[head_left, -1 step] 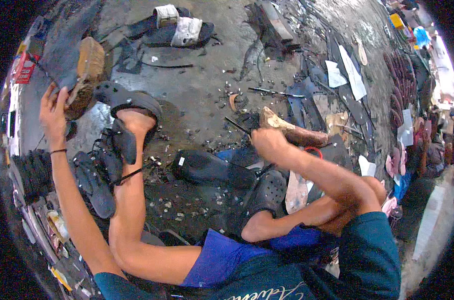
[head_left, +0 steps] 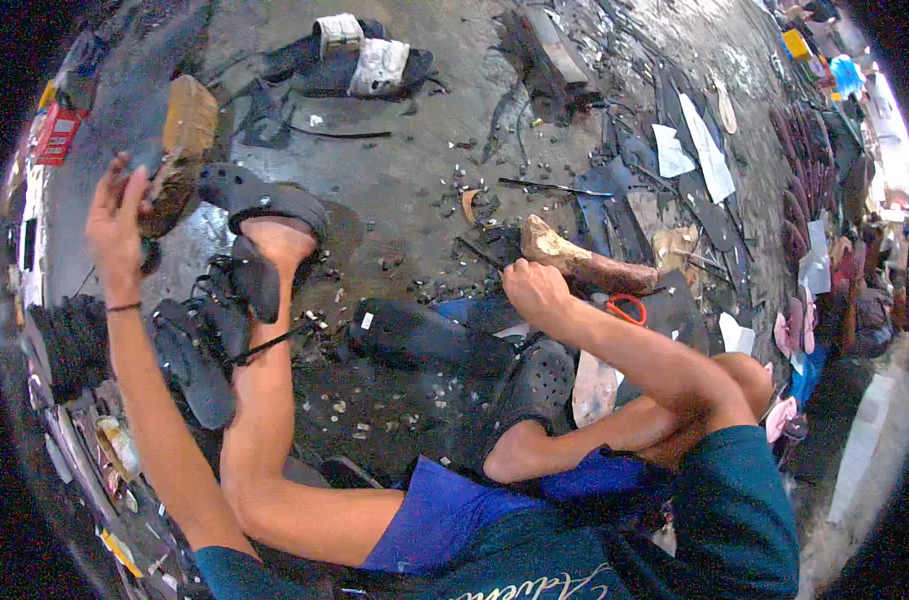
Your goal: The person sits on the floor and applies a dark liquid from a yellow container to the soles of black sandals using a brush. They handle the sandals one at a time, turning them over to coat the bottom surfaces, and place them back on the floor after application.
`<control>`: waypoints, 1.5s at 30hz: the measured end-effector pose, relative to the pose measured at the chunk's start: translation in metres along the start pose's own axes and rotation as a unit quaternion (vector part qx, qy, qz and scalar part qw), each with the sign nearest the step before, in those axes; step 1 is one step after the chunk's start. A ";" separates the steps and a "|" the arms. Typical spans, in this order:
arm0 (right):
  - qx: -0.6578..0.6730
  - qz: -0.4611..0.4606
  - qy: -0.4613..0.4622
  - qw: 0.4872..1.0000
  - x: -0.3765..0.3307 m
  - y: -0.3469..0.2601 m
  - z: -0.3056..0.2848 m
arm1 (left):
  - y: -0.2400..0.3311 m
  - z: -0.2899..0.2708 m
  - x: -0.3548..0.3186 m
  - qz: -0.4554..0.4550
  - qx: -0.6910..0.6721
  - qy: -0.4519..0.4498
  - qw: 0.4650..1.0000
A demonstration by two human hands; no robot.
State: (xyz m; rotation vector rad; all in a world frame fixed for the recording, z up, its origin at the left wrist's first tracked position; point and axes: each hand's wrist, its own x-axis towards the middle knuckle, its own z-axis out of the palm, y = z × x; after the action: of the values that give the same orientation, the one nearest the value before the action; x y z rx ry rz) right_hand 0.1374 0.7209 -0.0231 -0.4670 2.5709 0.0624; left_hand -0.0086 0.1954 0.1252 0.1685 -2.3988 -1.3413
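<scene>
At the left, my left hand [head_left: 114,225] is raised with its fingers spread, beside a worn wooden block [head_left: 187,115]; nothing shows in it. My right hand [head_left: 536,292] is closed round a thin dark rod [head_left: 480,253] that points up and left; its kind is unclear. Just beyond that hand lies a worn, tapered piece of wood [head_left: 584,262]. Black sandals or soles with straps [head_left: 191,365] rest against my left shin. A dark shoe-shaped piece with a small white label [head_left: 429,335] lies between my feet, both in black clogs [head_left: 539,385].
White-strapped slippers [head_left: 374,68] sit at the far side. Scraps and paper pieces [head_left: 706,150] cover the floor at right, near stacked dark soles [head_left: 796,170]. A red ring [head_left: 627,308] lies by my right forearm. A black coiled bundle [head_left: 69,345] stands at left.
My left hand has shifted slightly right and down, its fingers blurred. The right hand has moved down a little, still closed on the thin rod.
</scene>
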 end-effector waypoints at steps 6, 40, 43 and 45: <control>0.330 -0.017 0.074 0.941 -0.016 0.005 -0.037 | 0.142 0.069 -0.142 -0.164 -0.215 -0.174 0.947; 0.659 -0.150 0.001 0.737 -0.261 -0.156 -0.103 | 0.244 -0.016 -0.384 -0.176 -0.301 0.025 0.937; 0.587 -0.239 0.026 0.773 -0.239 -0.162 -0.098 | 0.239 -0.073 -0.416 -0.104 -0.278 0.103 0.949; 0.533 -0.270 0.020 0.802 -0.237 -0.173 -0.128 | 0.230 -0.120 -0.444 -0.006 -0.244 0.276 0.930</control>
State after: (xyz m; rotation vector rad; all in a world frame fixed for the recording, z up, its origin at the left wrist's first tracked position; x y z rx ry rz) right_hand 0.3244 0.6156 0.2141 -0.6835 1.9552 -1.4997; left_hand 0.4641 0.3504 0.2540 0.3641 -1.5618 -1.5925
